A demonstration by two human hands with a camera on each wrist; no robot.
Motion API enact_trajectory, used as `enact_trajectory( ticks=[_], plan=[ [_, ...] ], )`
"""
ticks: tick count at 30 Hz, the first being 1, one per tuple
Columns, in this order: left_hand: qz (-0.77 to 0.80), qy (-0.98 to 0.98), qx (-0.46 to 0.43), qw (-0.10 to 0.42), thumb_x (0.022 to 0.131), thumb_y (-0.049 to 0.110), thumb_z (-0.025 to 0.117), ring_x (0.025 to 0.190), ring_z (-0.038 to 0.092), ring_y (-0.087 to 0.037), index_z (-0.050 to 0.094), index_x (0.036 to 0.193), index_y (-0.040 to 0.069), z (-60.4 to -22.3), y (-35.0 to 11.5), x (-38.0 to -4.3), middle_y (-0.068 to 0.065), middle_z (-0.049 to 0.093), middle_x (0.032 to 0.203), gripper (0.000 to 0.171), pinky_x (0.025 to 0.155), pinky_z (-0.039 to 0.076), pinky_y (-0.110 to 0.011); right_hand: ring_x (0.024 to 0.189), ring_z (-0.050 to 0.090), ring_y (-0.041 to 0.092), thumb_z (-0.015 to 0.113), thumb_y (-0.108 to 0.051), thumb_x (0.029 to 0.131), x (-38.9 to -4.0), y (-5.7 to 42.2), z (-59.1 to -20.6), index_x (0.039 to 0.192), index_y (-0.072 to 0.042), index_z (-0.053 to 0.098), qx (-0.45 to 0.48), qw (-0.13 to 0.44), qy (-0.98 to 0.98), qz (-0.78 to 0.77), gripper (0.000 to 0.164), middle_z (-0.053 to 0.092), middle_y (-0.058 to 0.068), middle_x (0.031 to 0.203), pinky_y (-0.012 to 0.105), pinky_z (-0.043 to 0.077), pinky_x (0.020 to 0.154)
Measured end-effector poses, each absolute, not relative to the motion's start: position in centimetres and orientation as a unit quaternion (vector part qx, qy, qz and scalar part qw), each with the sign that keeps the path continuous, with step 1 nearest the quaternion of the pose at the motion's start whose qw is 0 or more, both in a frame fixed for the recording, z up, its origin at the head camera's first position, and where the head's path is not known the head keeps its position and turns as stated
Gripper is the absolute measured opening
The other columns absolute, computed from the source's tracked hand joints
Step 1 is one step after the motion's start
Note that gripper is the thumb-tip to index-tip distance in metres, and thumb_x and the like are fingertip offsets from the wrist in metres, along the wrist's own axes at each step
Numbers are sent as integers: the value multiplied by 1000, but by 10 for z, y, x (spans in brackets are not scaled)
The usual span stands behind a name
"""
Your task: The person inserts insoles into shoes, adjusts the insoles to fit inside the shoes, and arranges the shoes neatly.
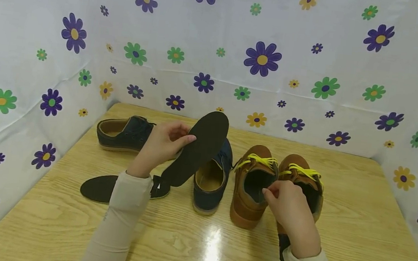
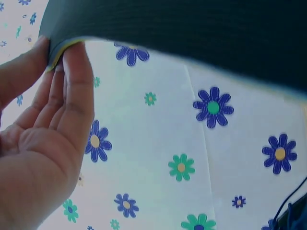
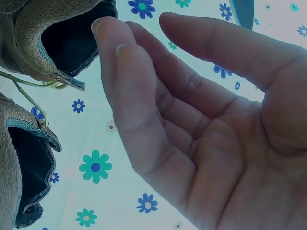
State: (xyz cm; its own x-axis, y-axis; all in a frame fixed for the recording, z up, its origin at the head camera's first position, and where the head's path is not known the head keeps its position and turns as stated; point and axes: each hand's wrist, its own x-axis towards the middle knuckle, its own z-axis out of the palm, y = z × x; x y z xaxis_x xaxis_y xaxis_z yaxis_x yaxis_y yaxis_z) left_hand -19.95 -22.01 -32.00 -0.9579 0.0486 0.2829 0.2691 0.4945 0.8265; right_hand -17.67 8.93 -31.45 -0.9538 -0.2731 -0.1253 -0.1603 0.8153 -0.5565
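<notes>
My left hand [image 1: 159, 144] pinches a black insole [image 1: 208, 141] at its edge between thumb and fingers, holding it tilted above the table. In the left wrist view the insole [image 2: 168, 28] shows a thin yellow edge beside the thumb. The held insole partly covers a navy shoe [image 1: 207, 198] behind it. My right hand [image 1: 293, 214] hovers over the pair of brown shoes with yellow laces, nearest the left brown shoe [image 1: 245, 215]. Its fingers are loosely bent, and the right wrist view shows a gap between thumb and fingertips with nothing in it. The right brown shoe [image 1: 295, 161] is partly hidden by this hand.
Another black insole [image 1: 97, 189] lies on the wooden table [image 1: 171, 237], partly behind the left sleeve. The other navy shoe [image 1: 121, 140] sits sideways at the back left. A dark piece [image 1: 284, 245] shows below the right wrist. Flower-patterned cloth [image 1: 223, 30] surrounds the table.
</notes>
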Motion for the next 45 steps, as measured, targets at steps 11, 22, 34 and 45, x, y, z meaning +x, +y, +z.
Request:
enact_trajectory(
  ticks=[11, 22, 34, 45],
  plan=[
    [-623, -767, -57, 143, 90, 11, 67, 73, 60, -16, 65, 102, 0, -316, -202, -195, -6, 66, 86, 17, 66, 50, -23, 65, 57, 18, 60, -15, 94, -178, 88, -315, 97, 2, 70, -119, 61, 944, -301, 20, 68, 8, 82, 35, 47, 60],
    [-783, -589, -102, 174, 93, -3, 58, 80, 63, -14, 61, 101, 8, -320, -176, -195, -2, 64, 89, 14, 78, 53, -28, 96, 62, 29, 48, -34, 101, -181, 78, -321, 123, 0, 59, -151, -58, 894, -419, 42, 65, 15, 109, 46, 51, 83],
    [-879, -433, -81, 184, 95, 3, 56, 86, 59, -14, 53, 95, 8, -330, -144, -193, -3, 58, 94, 7, 81, 50, -26, 97, 64, 21, 61, -20, 95, -172, 46, -331, 131, -6, 56, -220, -6, 799, -560, 38, 66, 11, 113, 34, 52, 83],
    [-928, -315, -99, 170, 93, 6, 60, 90, 60, -16, 55, 96, 8, -331, -139, -194, -5, 57, 100, 7, 85, 49, -27, 74, 59, 13, 71, -13, 88, -171, 38, -334, 102, -4, 71, -171, -112, 760, -617, 17, 69, 9, 87, 21, 50, 63]
  ],
)
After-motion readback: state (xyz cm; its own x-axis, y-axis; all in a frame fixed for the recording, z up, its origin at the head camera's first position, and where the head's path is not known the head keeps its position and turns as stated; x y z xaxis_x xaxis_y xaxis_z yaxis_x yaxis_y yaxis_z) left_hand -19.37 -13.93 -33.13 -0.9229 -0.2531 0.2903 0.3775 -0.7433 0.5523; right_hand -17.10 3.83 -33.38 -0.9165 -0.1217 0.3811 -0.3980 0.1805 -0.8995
